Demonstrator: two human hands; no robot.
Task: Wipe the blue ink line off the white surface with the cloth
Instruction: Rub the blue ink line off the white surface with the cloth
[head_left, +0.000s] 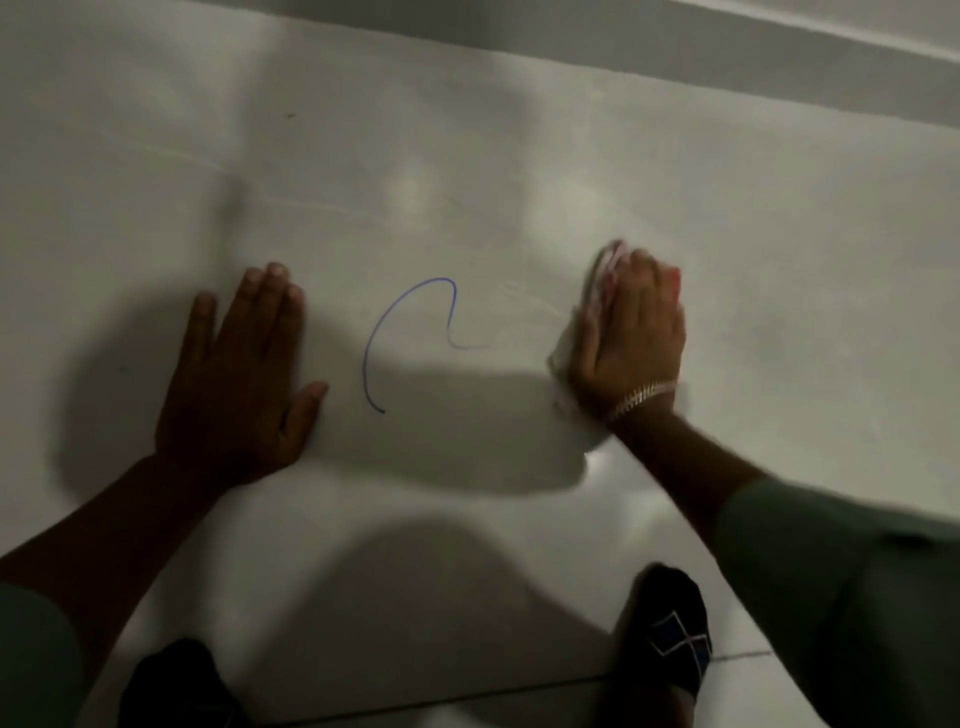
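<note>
Head view: I see the left hand (244, 364) flat, fingers spread, palm down on the white surface (415, 130), left of centre. The blue ink line (405, 322) curls mid-frame, between both hands. At right, the right hand (631, 338) presses flat on the blurred cloth (597, 291), a bracelet (644, 395) at the wrist.
</note>
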